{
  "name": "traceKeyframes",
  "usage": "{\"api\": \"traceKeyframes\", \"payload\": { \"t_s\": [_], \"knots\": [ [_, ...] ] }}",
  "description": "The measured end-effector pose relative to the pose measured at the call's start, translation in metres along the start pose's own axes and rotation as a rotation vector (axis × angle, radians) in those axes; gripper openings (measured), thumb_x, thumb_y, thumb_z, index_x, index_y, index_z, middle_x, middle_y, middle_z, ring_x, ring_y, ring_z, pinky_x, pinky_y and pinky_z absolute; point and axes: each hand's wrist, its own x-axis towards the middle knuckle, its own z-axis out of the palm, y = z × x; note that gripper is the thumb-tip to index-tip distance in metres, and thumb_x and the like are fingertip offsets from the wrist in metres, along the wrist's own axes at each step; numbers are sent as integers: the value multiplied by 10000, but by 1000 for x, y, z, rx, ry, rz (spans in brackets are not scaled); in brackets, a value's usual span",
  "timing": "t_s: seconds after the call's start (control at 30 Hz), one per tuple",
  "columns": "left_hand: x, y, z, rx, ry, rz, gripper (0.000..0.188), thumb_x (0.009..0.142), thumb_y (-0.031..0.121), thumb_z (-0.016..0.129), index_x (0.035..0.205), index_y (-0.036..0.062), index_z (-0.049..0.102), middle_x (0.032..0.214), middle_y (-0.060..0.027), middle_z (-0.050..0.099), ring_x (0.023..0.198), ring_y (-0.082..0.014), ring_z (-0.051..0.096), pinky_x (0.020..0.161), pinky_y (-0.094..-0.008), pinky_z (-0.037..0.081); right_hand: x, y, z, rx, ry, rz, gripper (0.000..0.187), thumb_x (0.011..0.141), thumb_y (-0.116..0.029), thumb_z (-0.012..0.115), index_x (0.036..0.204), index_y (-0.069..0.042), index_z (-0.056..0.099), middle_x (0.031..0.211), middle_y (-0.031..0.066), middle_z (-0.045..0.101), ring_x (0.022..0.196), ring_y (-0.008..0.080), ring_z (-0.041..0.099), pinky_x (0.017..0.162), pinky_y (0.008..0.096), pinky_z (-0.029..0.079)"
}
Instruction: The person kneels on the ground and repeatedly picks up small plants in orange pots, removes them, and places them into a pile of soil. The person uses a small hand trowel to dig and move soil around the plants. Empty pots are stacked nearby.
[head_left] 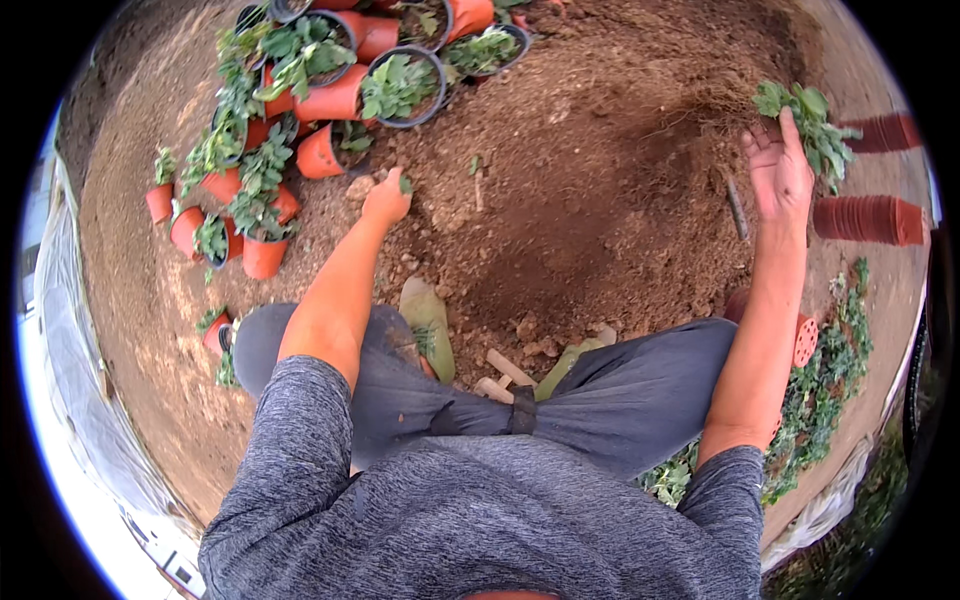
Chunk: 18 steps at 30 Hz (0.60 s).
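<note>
My left hand (385,200) is closed above the soil, just below the tipped pots, with a small green leaf (405,185) showing at its fingertips. Most of what those fingers grip is hidden. Farther out on the right, my right hand (779,175) is turned palm up with its thumb against a leafy seedling (822,138). The seedling's leaves spread to the right of the hand. Fine bare roots (722,108) trail to its left over the soil mound. Loose brown soil (570,240) lies between both hands.
Several orange pots (335,100) with leafy plants lie tipped at upper left. Stacked red-brown pots (868,220) lie at far right, above a heap of green plants (825,400). A grey stick (738,208) rests near my right forearm. Wooden pieces (508,368) lie between my shoes.
</note>
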Motion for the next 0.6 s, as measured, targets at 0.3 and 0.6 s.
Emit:
{"api": "traceKeyframes", "payload": {
  "t_s": [0.3,0.6],
  "knots": [
    [-13,26,-28,74,6,-38,240,824,235,648,1014,89,644,1074,-168,660,1040,-347,620,888,-449,488,-7,11,2,-458,105,-255,256,917,-157,637,1151,-64,592,974,95,668,773,177,654,538,265,524],
    [-76,128,-95,-190,157,729,129,827,114,631,943,58,624,912,-142,628,877,-317,624,774,-401,493,-6,46,-8,-1125,-146,-189,277,920,-231,606,1098,-19,615,938,134,671,739,180,607,609,327,496]
  ]
}}
